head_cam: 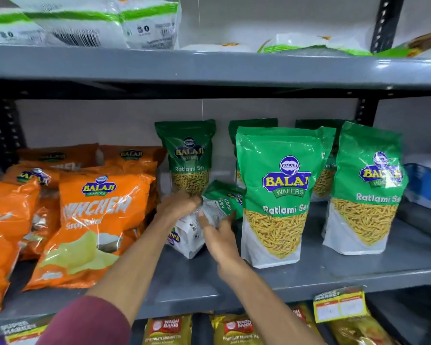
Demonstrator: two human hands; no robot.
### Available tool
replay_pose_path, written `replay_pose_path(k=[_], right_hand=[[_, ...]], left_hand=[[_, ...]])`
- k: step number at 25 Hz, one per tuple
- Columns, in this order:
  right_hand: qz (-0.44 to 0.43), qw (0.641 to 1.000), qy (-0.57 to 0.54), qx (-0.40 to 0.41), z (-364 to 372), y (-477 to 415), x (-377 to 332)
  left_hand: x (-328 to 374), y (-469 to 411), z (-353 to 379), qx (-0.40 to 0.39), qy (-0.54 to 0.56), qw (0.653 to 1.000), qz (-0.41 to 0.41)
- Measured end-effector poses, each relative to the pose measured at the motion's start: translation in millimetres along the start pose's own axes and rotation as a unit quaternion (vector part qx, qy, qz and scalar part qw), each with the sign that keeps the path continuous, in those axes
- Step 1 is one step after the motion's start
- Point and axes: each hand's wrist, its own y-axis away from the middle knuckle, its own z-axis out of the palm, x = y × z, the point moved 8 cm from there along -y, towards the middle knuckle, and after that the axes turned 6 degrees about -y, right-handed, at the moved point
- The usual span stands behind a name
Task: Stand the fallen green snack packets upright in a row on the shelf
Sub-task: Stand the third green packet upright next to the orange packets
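On the grey middle shelf (pixel 334 272) a fallen green snack packet (pixel 218 199) lies tilted between the standing ones, its white back and base toward me. My left hand (pixel 178 202) grips its upper left edge. My right hand (pixel 220 236) holds its lower right side. Upright green packets stand around it: one behind (pixel 188 155), a large one at front (pixel 279 195), another at right (pixel 369 190), and two more partly hidden behind those.
Orange snack bags (pixel 97 220) crowd the shelf's left half, leaning and piled. White-and-green packets (pixel 84 23) sit on the shelf above. Tea packets (pixel 236 329) and a yellow price tag (pixel 340 306) lie below. A blue-white pack (pixel 426 185) sits far right.
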Motion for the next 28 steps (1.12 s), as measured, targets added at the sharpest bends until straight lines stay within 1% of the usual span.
replay_pose_path(k=[2,4,5,8,10,12,13,14,16,17,20,23,25,27,28], right_hand=[[0.02,0.998,-0.056,0.01,-0.6,-5.8,5.9],[0.016,0.997,-0.076,0.011,0.8,-6.6,8.1],[0.005,0.997,-0.074,0.016,-1.3,-6.8,8.3],[-0.065,0.997,-0.031,0.02,-4.7,-5.1,1.0],[-0.096,0.995,0.006,0.007,-3.4,-8.9,-6.7],[-0.133,0.99,0.047,-0.005,-4.3,-19.2,-16.9],[-0.152,0.986,0.069,-0.016,-3.8,-24.2,-22.4],[-0.171,0.98,0.092,-0.033,-2.5,-28.2,-26.1],[-0.213,0.967,0.124,-0.064,2.4,-36.0,-27.9],[-0.217,0.964,0.137,-0.066,3.2,-38.5,-24.9],[-0.175,0.972,0.15,-0.036,2.3,-43.1,-12.9],[-0.17,0.973,0.156,-0.026,2.4,-46.2,-12.8],[-0.167,0.974,0.148,-0.024,2.5,-45.1,-15.2],[-0.171,0.975,0.138,-0.029,4.2,-41.7,-15.9],[-0.179,0.975,0.131,-0.03,4.4,-40.0,-17.2]], left_hand=[[-0.4,0.5,3.3,-0.015,0.008,1.0,-0.002],[-2.2,7.1,2.5,-0.004,0.039,0.999,-0.006],[-4.2,10.8,1.7,0.01,0.061,0.998,-0.008],[-14.7,22.8,-4.7,0.062,0.133,0.989,-0.021],[-18.3,28.2,-7.3,0.095,0.238,0.966,-0.017],[-20.7,30.0,-6.8,0.128,0.353,0.927,-0.016],[-21.5,31.1,-6.9,0.15,0.39,0.909,-0.011],[-23.6,32.5,-7.8,0.178,0.404,0.897,-0.002],[-28.8,35.2,-7.5,0.221,0.401,0.889,0.013],[-30.5,35.1,-5.4,0.235,0.394,0.889,0.023],[-31.8,35.2,-0.1,0.268,0.344,0.899,0.033],[-26.8,37.2,2.6,0.266,0.352,0.897,0.033],[-28.7,45.7,4.5,0.276,0.346,0.897,0.013],[-31.1,62.9,4.3,0.316,0.304,0.898,-0.02],[-27.4,72.2,3.0,0.34,0.282,0.897,-0.013]])
